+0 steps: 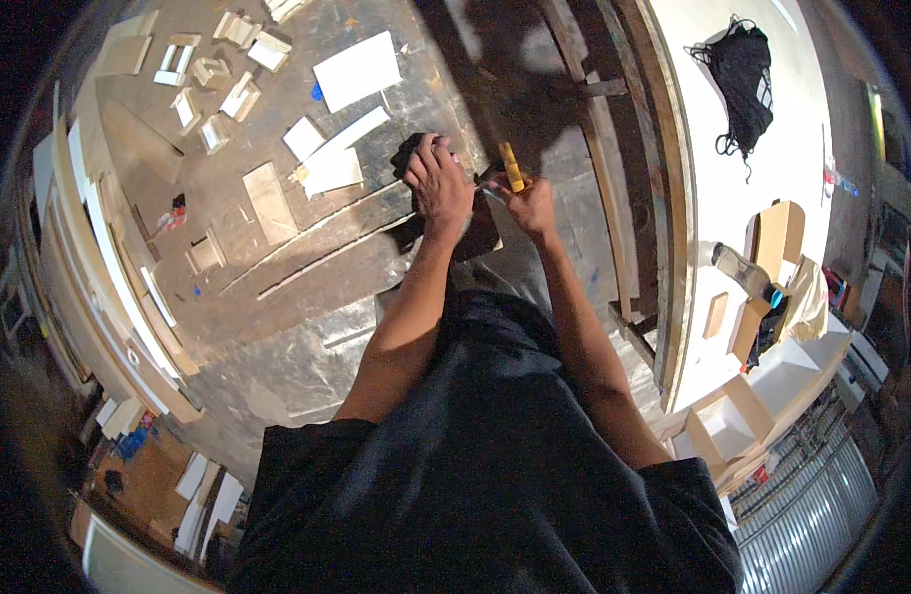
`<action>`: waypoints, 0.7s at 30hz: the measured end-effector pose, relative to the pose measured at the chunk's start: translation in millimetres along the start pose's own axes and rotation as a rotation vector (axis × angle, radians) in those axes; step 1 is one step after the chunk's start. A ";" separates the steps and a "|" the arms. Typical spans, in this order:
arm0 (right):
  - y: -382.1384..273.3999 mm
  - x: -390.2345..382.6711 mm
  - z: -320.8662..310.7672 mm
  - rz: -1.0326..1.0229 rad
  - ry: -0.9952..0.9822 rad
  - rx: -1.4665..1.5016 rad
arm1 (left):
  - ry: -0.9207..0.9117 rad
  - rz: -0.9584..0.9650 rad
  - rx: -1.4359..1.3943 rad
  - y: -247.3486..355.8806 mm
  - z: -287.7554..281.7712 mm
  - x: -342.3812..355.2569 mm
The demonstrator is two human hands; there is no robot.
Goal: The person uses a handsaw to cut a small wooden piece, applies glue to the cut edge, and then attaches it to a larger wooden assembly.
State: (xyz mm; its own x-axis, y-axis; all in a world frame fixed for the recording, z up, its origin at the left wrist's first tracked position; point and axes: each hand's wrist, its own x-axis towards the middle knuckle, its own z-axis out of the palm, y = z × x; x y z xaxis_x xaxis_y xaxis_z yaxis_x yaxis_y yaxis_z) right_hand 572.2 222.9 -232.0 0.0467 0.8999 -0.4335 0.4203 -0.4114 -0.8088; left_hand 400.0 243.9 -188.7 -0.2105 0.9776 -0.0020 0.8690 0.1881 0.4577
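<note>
My left hand is at the middle of the view, its fingers curled over a dark object whose kind I cannot make out. To its right, my right hand is closed around a slim yellow tool, with the yellow part pointing up and away from me. Between the two hands the fingertips nearly meet, and what lies there is too small and dark to name. Below my hands a dark flat panel shows partly, its other parts hidden by my left forearm.
Small wooden frames, white sheets and a plywood piece lie on the floor at left. Long timber beams edge a white tabletop at right. It bears a black cloth and box-like wooden pieces.
</note>
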 end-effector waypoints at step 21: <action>-33.6 75.8 7.1 -0.340 -0.821 -0.624 | 0.054 -0.024 0.074 -16.1 -6.9 0.8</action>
State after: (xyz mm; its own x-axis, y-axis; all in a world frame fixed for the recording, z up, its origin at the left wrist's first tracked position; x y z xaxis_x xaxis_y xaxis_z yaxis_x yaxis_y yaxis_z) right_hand 555.2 303.9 -240.5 -0.6827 0.4859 -0.5458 0.6936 0.1959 -0.6932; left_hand 382.8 241.0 -190.0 -0.2541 0.9665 0.0367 0.8936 0.2201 0.3911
